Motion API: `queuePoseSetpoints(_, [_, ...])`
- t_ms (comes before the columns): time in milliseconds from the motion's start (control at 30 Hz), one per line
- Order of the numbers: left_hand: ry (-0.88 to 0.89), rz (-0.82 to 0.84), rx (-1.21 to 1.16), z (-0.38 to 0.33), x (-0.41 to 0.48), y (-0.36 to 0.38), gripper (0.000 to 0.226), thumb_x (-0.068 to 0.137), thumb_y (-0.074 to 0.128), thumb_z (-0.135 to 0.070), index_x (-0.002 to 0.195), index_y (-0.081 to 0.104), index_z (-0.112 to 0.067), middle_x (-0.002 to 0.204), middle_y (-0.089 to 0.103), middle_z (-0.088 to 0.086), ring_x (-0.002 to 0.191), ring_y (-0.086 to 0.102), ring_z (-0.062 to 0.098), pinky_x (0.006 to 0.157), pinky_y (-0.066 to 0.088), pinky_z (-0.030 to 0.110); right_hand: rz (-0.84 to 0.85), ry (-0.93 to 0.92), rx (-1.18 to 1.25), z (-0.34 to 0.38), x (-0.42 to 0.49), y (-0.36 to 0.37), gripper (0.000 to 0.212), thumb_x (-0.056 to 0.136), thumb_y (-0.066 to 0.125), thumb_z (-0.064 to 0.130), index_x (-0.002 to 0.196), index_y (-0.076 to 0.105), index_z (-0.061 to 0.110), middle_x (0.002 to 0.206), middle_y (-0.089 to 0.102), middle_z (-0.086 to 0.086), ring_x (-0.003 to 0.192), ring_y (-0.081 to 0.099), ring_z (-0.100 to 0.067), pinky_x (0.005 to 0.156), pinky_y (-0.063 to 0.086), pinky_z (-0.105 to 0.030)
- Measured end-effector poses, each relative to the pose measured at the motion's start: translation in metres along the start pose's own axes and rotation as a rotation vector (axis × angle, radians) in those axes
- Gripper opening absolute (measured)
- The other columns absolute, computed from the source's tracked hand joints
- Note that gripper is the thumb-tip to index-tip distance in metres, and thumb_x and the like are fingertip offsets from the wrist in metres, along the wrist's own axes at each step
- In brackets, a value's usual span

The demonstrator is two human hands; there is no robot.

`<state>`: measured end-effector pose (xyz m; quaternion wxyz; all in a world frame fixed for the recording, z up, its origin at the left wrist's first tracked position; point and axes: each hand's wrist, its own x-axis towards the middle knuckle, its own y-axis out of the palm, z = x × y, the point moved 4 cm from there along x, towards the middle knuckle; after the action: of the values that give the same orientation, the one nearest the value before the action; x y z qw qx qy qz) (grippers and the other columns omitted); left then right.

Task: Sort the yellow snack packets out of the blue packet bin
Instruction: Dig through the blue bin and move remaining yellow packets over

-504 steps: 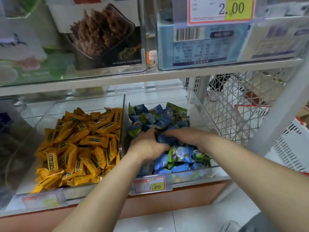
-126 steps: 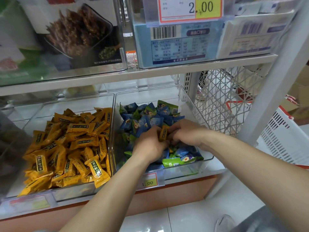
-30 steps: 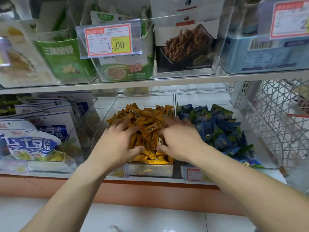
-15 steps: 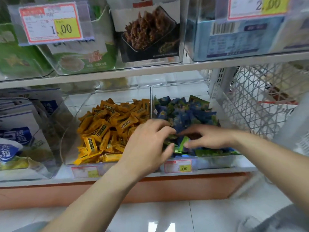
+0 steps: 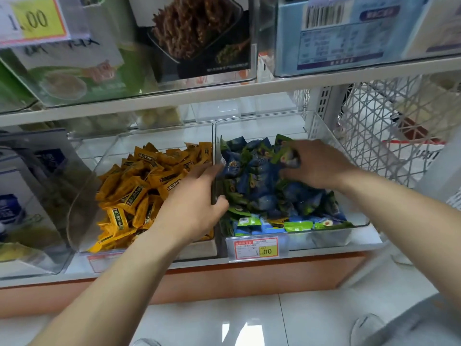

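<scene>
My left grip straddles the wall between the two bins, thumb on the blue side (clasping or not, I cannot tell). Yellow packets lie heaped just left of it. Farther in, my right grip pinches a green-blue packet atop the heap in the blue packet bin, wire basket to its right

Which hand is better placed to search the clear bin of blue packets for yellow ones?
Right hand: its fingers hold a blue-green snack packet inside the clear plastic bin; the left hand rests at its left wall.
</scene>
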<state>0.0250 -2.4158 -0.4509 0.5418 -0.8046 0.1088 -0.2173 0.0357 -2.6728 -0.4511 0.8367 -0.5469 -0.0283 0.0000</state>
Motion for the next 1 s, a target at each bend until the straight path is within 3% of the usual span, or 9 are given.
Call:
queuePoseSetpoints(100, [0.016,-0.007,0.003,0.002,0.000,0.001,0.065,0.088,0.061,-0.035,0.148,0.039,-0.031,0.150,0.044,-0.001,0.133,0.045,0.020,0.103,0.038,0.027,-0.092,0.107,-0.031,-0.003,-0.001,-0.010,0.086,0.075,0.082,0.047,0.144,0.038,0.019,0.128,0.057,-0.007,0.119,0.054,-0.031,0.093,0.047,-0.040])
queuePoseSetpoints(133, [0.018,-0.010,0.001,0.002,0.000,0.001,0.065,0.088,0.061,-0.035,0.148,0.039,-0.031,0.150,0.044,-0.001,0.134,0.044,0.020,0.103,0.038,0.028,-0.157,0.073,-0.033,0.003,-0.004,-0.013,0.080,0.075,0.081,0.048,0.140,0.043,0.020,0.128,0.056,-0.007,0.118,0.053,-0.029,0.096,0.046,-0.041])
queuePoseSetpoints(200, [0.016,-0.015,-0.004,0.003,-0.001,0.001,0.065,0.088,0.061,-0.037,0.149,0.039,-0.031,0.151,0.044,-0.001,0.134,0.044,0.019,0.104,0.038,0.028,-0.211,-0.075,0.040,0.020,-0.010,-0.012,0.038,0.079,0.077,0.045,0.110,0.061,0.030,0.104,0.063,0.006,0.098,0.059,-0.017,0.083,0.049,-0.036])
queuePoseSetpoints(267, [0.022,-0.018,-0.003,0.004,-0.001,0.002,0.065,0.088,0.061,-0.038,0.149,0.038,-0.031,0.151,0.043,-0.002,0.135,0.043,0.019,0.105,0.037,0.028,0.036,-0.140,0.143,0.034,-0.017,0.004,0.011,0.084,0.072,0.041,0.089,0.066,0.032,0.081,0.067,0.013,0.079,0.063,-0.006,0.071,0.050,-0.029])
queuePoseSetpoints(367, [0.032,-0.023,-0.002,0.004,-0.001,0.002,0.067,0.088,0.060,-0.038,0.150,0.036,-0.031,0.152,0.042,-0.002,0.136,0.041,0.019,0.105,0.038,0.028,0.461,-0.132,-0.061,0.035,-0.029,0.037,0.017,0.095,0.060,0.039,0.105,0.071,0.031,0.101,0.072,0.015,0.094,0.065,-0.007,0.081,0.051,-0.027])
queuePoseSetpoints(567, [0.039,-0.024,0.006,0.001,-0.001,0.001,0.067,0.089,0.061,-0.036,0.150,0.037,-0.027,0.151,0.043,0.000,0.134,0.044,0.020,0.102,0.041,0.028,0.663,-0.059,-0.181,0.024,-0.029,0.049,0.033,0.097,0.055,0.040,0.127,0.065,0.031,0.128,0.065,0.012,0.112,0.059,-0.012,0.098,0.047,-0.031])
queuePoseSetpoints(700, [0.034,-0.028,0.008,0.000,-0.001,0.002,0.065,0.089,0.060,-0.035,0.149,0.039,-0.027,0.151,0.042,0.000,0.133,0.044,0.020,0.101,0.040,0.027,0.682,0.004,-0.128,0.027,-0.027,0.060,0.032,0.095,0.056,0.043,0.118,0.066,0.022,0.116,0.067,0.001,0.105,0.061,-0.019,0.095,0.050,-0.037])
queuePoseSetpoints(833, [0.028,-0.025,-0.002,-0.002,-0.003,0.001,0.063,0.090,0.059,-0.034,0.149,0.039,-0.027,0.152,0.040,-0.001,0.133,0.044,0.019,0.101,0.039,0.025,0.724,0.024,-0.118,0.031,-0.026,0.071,0.029,0.094,0.058,0.043,0.110,0.065,0.021,0.106,0.065,0.005,0.097,0.060,-0.018,0.077,0.045,-0.032])
queuePoseSetpoints(1000, [0.026,-0.018,-0.002,-0.002,-0.005,0.001,0.063,0.091,0.057,-0.036,0.150,0.036,-0.028,0.155,0.037,-0.002,0.136,0.041,0.018,0.104,0.038,0.025,0.800,0.022,-0.064,0.028,-0.026,0.074,0.027,0.096,0.058,0.040,0.112,0.064,0.020,0.103,0.061,0.009,0.100,0.056,-0.015,0.086,0.043,-0.031])
